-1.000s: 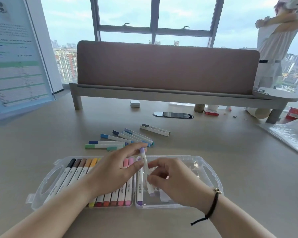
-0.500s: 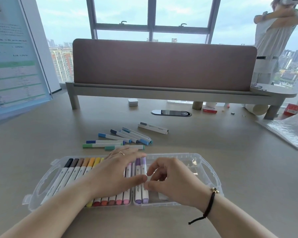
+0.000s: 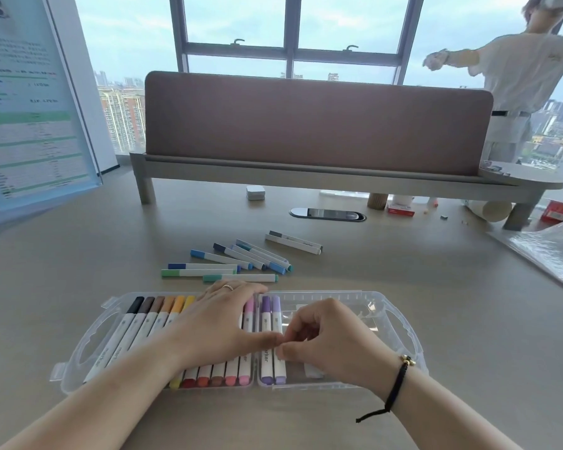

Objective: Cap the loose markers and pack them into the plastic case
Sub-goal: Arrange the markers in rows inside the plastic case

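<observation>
The clear plastic case (image 3: 400, 323) lies open in front of me. Its left half holds a row of capped markers (image 3: 150, 316) from black through orange to pink. Two purple markers sit at the left of the right half, and the lilac marker (image 3: 277, 315) is the outer one. My left hand (image 3: 215, 323) lies flat across the left row, its thumb reaching the purple markers. My right hand (image 3: 329, 339) is curled with its fingertips pinched on the lilac marker's lower barrel. Several loose capped blue and green markers (image 3: 225, 264) lie behind the case, with two grey markers (image 3: 293, 243) further back.
A raised desk shelf with a brown divider panel (image 3: 316, 125) spans the back. Under it are a small white box (image 3: 255, 192), a cable grommet (image 3: 327, 214) and a red box (image 3: 400, 210). A plastic bag (image 3: 546, 251) lies right, a printed board (image 3: 30, 108) stands left, and a person (image 3: 517, 92) stands by the window.
My right hand has brought the lilac marker down from above the case and laid it beside the darker purple one. My left hand has lowered flat onto the row.
</observation>
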`<state>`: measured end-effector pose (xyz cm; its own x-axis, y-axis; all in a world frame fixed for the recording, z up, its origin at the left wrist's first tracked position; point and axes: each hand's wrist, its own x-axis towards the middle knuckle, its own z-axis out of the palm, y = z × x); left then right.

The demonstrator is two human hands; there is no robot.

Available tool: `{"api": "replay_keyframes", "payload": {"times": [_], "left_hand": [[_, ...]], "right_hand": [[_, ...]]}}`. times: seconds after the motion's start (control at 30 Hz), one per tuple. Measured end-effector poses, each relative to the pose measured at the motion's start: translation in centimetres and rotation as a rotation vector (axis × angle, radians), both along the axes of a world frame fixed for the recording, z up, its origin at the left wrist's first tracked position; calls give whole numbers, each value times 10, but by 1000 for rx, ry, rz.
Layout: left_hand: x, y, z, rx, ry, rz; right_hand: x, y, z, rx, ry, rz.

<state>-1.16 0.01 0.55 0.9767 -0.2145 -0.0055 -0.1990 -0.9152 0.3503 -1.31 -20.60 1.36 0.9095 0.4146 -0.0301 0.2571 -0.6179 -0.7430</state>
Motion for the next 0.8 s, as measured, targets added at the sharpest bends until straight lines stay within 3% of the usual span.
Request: {"api": "replay_keyframes", "payload": {"times": [0.47, 0.67, 0.8], "left_hand": [[2, 4, -3, -22, -79, 53], [2, 7, 1, -89, -146, 164], [3, 9, 0, -118, -170, 215]], "right_hand": [[26, 2, 23, -37, 159, 28], [115, 27, 37, 3, -87, -227], [158, 51, 23, -160, -184, -214]]}}
